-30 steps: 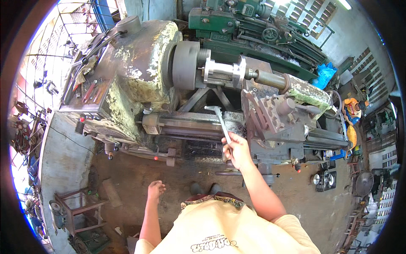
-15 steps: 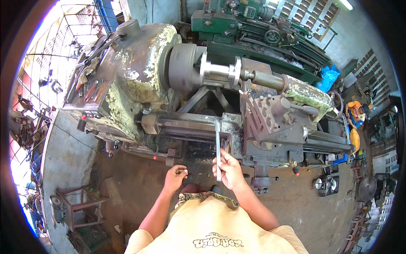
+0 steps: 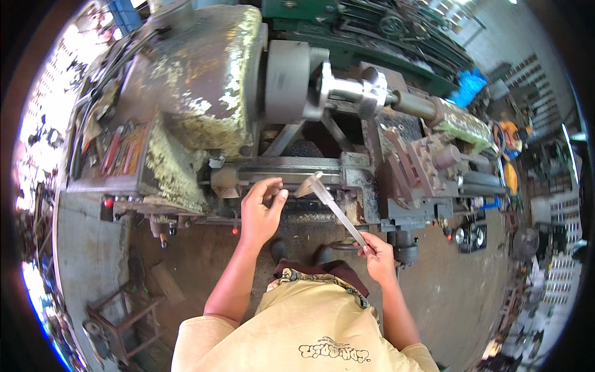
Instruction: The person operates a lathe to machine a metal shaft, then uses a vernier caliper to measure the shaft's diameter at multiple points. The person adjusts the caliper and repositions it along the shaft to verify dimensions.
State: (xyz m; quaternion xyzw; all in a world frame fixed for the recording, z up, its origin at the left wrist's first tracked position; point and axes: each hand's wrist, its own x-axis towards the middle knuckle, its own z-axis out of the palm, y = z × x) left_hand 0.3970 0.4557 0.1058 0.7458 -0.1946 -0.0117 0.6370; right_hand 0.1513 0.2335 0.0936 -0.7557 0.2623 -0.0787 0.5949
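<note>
My right hand (image 3: 378, 257) is closed on the beam end of a steel vernier caliper (image 3: 338, 212), which slants up and to the left with its jaws at the far end. Just left of those jaws is my left hand (image 3: 260, 214), its fingers bent loosely and the thumb apart from them, with nothing visible in it. Beyond both hands, a shiny flanged metal workpiece (image 3: 347, 88) sits in a large lathe between the grey chuck (image 3: 288, 80) and the tailstock (image 3: 462, 121). The caliper does not touch the workpiece.
The worn headstock (image 3: 192, 80) stands at the left, with hand tools (image 3: 118, 152) on a ledge. At the right is the tool post (image 3: 427, 161). A green lathe (image 3: 365, 37) and a blue bag (image 3: 469, 87) are behind. A person in orange (image 3: 511, 137) is far right.
The caliper has swung from upright to a slant, and my right hand has moved right. My left hand has reached forward, its fingers loosening. The view has shifted.
</note>
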